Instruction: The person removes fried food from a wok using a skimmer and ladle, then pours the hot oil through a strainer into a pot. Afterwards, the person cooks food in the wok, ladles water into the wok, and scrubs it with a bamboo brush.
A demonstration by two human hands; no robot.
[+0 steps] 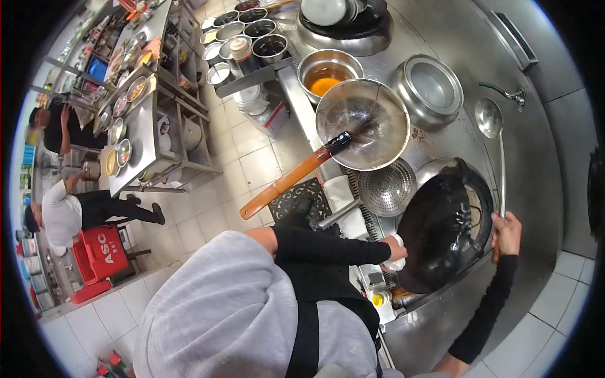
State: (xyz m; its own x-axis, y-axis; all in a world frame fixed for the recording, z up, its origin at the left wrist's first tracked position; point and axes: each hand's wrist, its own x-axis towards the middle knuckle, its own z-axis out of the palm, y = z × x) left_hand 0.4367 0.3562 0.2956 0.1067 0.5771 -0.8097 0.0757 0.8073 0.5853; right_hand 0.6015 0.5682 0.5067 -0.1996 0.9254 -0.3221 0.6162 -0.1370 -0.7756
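Note:
My left hand [397, 249] is closed around a folded white cloth [395, 259] at the near-left rim of a black wok [432, 236]. The wok sits tilted on the stove, with a dark, shiny inside. My right hand [507, 233] grips the lower handle of a long steel ladle [488, 118] beyond the wok's right side. The ladle's bowl points away from me, and a wooden handle end shows below my fist. Left of the wok lies a perforated strainer [387, 188]. Above it, a wooden-handled brush [287, 179] rests across a round metal basin [394, 120].
A pot of orange liquid [324, 75] and a round steel pot of water [433, 85] stand farther back. A tap [513, 96] is on the right. Several sauce containers [258, 28] line the back left. Two people work by shelves at left, near a red crate [99, 255].

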